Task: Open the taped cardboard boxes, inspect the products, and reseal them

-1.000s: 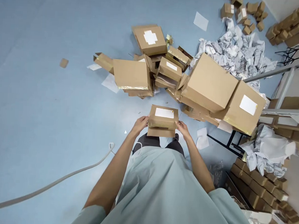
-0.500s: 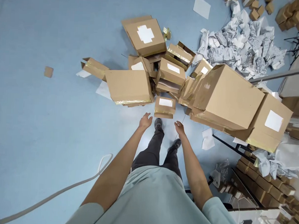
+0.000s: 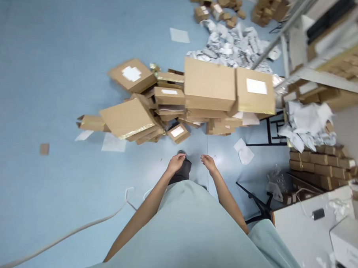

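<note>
My left hand [image 3: 176, 162] hangs in front of my shirt, fingers loosely bent and apart, with nothing in it. Opposite it, my right hand [image 3: 208, 163] is likewise empty, its fingers slightly curled towards the left one. Nearest to both hands is a small cardboard box [image 3: 183, 137] with a white label, tilted at the front edge of a heap of boxes on the floor. Left of it leans a larger cardboard box [image 3: 128, 117]. A big plain carton [image 3: 210, 81] rises on the right of the heap, beside a labelled carton [image 3: 255, 101].
Crumpled white paper [image 3: 230, 43] is piled behind the heap. A metal shelf [image 3: 326, 75] and a white table [image 3: 302, 226] stand on the right. Stacked boxes [image 3: 320, 160] line that side. A pale cable [image 3: 82, 227] crosses the blue floor at left.
My view has turned and shifted. The small labelled box now sits farther from my hands, turned and tilted against the heap. Both hands have drawn a little closer together, still empty.
</note>
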The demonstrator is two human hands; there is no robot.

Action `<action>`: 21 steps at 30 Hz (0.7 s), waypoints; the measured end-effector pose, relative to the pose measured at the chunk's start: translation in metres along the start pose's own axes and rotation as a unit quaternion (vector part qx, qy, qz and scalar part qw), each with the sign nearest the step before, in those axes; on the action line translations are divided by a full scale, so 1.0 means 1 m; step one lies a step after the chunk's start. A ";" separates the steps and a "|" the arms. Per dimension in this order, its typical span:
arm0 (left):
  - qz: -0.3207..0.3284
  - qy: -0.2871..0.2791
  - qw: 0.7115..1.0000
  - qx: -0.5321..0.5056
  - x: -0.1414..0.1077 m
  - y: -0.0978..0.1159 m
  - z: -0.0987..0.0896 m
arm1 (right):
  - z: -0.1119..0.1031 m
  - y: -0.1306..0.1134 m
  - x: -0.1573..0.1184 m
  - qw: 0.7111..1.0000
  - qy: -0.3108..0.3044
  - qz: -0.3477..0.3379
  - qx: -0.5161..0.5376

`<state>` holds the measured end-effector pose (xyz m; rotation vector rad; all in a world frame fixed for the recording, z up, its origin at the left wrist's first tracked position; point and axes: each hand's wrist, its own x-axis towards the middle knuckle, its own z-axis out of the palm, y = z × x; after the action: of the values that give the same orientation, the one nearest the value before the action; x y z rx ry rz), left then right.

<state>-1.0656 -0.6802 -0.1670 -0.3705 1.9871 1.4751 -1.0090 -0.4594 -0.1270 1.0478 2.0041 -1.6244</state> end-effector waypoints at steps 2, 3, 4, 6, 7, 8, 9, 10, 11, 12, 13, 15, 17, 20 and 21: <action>0.045 -0.044 0.998 0.012 -0.024 0.016 0.034 | -0.036 0.024 -0.043 0.998 0.032 -0.014 0.052; 0.067 -0.070 0.995 0.021 -0.037 0.023 0.054 | -0.054 0.040 -0.066 0.995 0.052 -0.021 0.079; 0.088 -0.099 0.991 0.033 -0.052 0.030 0.077 | -0.073 0.057 -0.090 0.991 0.075 -0.026 0.106; 0.131 -0.163 0.976 0.060 -0.085 0.043 0.127 | -0.112 0.095 -0.142 0.978 0.131 -0.036 0.160; 0.151 -0.200 0.965 0.076 -0.105 0.049 0.154 | -0.131 0.115 -0.168 0.968 0.165 -0.042 0.187; 0.171 -0.241 0.951 0.093 -0.127 0.054 0.182 | -0.149 0.136 -0.196 0.955 0.201 -0.047 0.214; 0.189 -0.285 0.933 0.112 -0.150 0.057 0.209 | -0.167 0.157 -0.223 0.939 0.240 -0.051 0.240; 0.205 -0.329 0.912 0.132 -0.174 0.059 0.235 | -0.183 0.178 -0.251 0.921 0.281 -0.055 0.265; 0.219 -0.372 0.889 0.153 -0.199 0.059 0.259 | -0.197 0.198 -0.278 0.899 0.322 -0.058 0.290; 0.226 -0.413 0.865 0.174 -0.223 0.058 0.282 | -0.208 0.218 -0.305 0.875 0.363 -0.058 0.314; 0.221 -0.451 0.844 0.186 -0.245 0.056 0.303 | -0.218 0.238 -0.331 0.850 0.401 -0.057 0.337; 0.208 -0.514 0.804 0.216 -0.287 0.048 0.340 | -0.229 0.275 -0.377 0.797 0.467 -0.052 0.379; 0.205 -0.555 0.766 0.250 -0.322 0.040 0.373 | -0.231 0.308 -0.416 0.743 0.519 -0.049 0.420; 0.209 -0.599 0.709 0.308 -0.368 0.028 0.418 | -0.220 0.349 -0.459 0.663 0.577 -0.048 0.475; 0.209 -0.613 0.690 0.323 -0.383 0.024 0.433 | -0.215 0.359 -0.470 0.641 0.590 -0.047 0.490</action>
<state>-0.6505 -0.3220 0.0165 1.1670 1.2428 0.6812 -0.3984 -0.3825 0.0058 3.0902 1.4481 -2.4776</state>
